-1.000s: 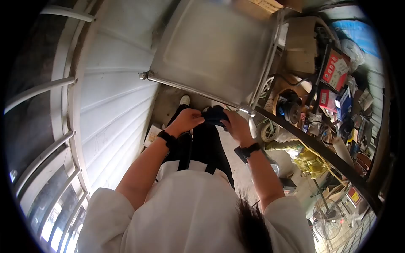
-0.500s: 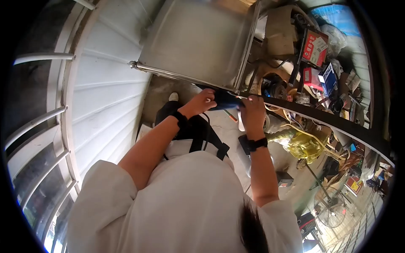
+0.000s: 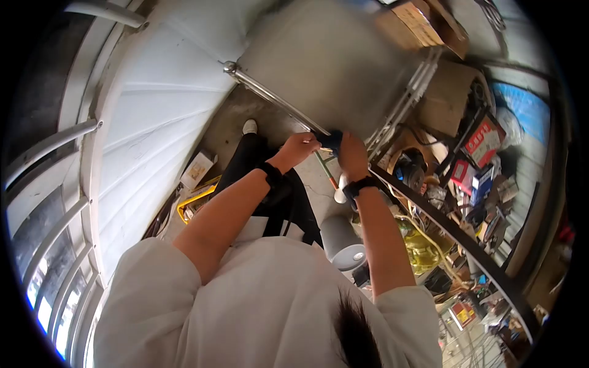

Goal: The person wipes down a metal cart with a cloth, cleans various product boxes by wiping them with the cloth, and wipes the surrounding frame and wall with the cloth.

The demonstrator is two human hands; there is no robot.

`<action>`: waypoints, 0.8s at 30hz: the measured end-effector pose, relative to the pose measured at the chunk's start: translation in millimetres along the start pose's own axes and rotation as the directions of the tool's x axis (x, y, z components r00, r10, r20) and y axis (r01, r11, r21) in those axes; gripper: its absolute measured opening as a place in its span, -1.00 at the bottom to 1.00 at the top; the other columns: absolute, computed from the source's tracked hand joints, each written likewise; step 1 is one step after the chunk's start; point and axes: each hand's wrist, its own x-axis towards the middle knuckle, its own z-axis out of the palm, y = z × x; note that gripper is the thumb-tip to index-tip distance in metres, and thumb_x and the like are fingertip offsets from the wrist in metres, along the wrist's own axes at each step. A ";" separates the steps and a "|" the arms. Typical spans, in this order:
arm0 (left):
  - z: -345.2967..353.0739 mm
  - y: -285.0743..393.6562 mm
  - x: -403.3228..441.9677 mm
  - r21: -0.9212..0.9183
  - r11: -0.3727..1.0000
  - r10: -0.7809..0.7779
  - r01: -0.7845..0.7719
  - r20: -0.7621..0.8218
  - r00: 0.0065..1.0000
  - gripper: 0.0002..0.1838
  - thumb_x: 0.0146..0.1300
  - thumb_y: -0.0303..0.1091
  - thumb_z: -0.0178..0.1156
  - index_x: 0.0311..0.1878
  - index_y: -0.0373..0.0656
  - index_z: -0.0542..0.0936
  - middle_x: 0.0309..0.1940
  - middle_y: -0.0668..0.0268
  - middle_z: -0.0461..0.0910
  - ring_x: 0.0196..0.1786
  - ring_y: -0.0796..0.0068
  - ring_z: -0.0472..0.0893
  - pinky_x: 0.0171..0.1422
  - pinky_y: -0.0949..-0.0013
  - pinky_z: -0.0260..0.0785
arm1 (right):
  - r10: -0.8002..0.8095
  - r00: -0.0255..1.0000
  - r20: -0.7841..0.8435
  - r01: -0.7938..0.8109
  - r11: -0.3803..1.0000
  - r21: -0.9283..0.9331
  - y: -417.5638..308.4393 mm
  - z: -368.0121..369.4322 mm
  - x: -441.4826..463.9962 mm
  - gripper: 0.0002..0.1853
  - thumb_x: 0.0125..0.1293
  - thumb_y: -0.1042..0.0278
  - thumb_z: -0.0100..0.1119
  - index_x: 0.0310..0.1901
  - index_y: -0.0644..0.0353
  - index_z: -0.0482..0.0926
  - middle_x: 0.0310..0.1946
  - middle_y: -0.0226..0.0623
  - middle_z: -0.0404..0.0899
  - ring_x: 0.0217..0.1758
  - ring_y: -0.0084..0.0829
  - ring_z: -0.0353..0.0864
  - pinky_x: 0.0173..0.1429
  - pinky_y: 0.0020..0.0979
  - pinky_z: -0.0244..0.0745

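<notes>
A small dark blue cloth-like item (image 3: 332,141) is bunched between my hands, just below the near edge of a metal-framed panel (image 3: 325,67). My left hand (image 3: 299,149) is closed at the item's left side, fingers pinched together. On the right side, my right hand (image 3: 353,156) is wrapped round it, close under the panel's near right corner. Most of the item is hidden behind the fingers. Both wrists wear black bands.
A white corrugated wall (image 3: 159,122) and barred windows stand at the left. Below my right forearm is a grey cylinder (image 3: 342,242). Beyond a dark rail (image 3: 454,233) at the right lie boxes, a yellow bag (image 3: 420,248) and clutter. A white box (image 3: 197,170) lies left of my legs.
My hands have come closer together, and less of the dark item shows between them. The view has shifted, bringing the grey cylinder and the white box more fully into sight.
</notes>
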 end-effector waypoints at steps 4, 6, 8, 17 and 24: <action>-10.0 5.6 -2.0 0.025 0.999 -0.018 0.019 -0.039 0.999 -0.77 0.21 -0.24 0.22 -0.34 -0.26 0.59 -0.56 0.29 0.50 -0.42 0.49 0.49 -0.28 0.34 0.34 | -0.066 0.997 -0.029 0.070 0.986 0.150 -1.5 -3.8 10.6 -0.68 0.09 0.51 0.20 -0.08 0.31 0.42 -0.25 -0.02 0.55 -0.14 0.01 0.55 -0.04 -0.11 0.46; -17.6 7.4 -4.9 0.014 1.000 -0.018 0.018 -0.052 0.999 -0.78 0.22 -0.26 0.22 -0.34 -0.26 0.58 -0.56 0.27 0.49 -0.43 0.48 0.49 -0.28 0.34 0.34 | -0.105 0.994 -0.021 0.107 0.964 0.244 -7.1 -8.6 16.6 -0.68 0.10 0.52 0.20 -0.09 0.30 0.42 -0.26 0.00 0.54 -0.14 0.04 0.54 -0.04 -0.07 0.46; -30.7 9.4 -5.7 0.005 1.000 -0.015 0.015 -0.050 0.999 -0.78 0.22 -0.30 0.21 -0.29 -0.30 0.60 -0.51 0.33 0.52 -0.38 0.55 0.48 -0.23 0.42 0.33 | -0.117 0.992 -0.036 0.123 0.959 0.255 -14.4 -5.5 24.3 -0.69 0.11 0.54 0.17 -0.07 0.30 0.42 -0.27 0.00 0.55 -0.15 0.06 0.54 -0.05 -0.06 0.46; -116.1 42.6 -20.4 0.035 0.998 -0.048 0.060 -0.263 0.964 -0.77 0.26 -0.32 0.22 -0.15 -0.32 0.62 -0.39 0.35 0.60 -0.26 0.62 0.54 -0.09 0.48 0.38 | -0.132 0.990 -0.040 0.138 0.937 0.320 -96.3 -22.0 95.6 -0.70 0.07 0.53 0.20 -0.12 0.33 0.44 -0.28 0.06 0.56 -0.14 0.08 0.56 -0.03 -0.05 0.48; -165.8 25.6 -13.1 -0.158 0.976 0.059 -0.149 -0.469 0.881 -0.80 0.30 -0.34 0.20 -0.20 -0.32 0.59 -0.38 0.37 0.60 -0.29 0.61 0.53 -0.17 0.47 0.39 | -0.209 0.978 0.001 0.203 0.948 0.245 -158.1 -44.5 156.5 -0.74 0.09 0.44 0.23 -0.19 0.31 0.46 -0.26 -0.02 0.61 -0.18 -0.08 0.64 -0.07 -0.17 0.56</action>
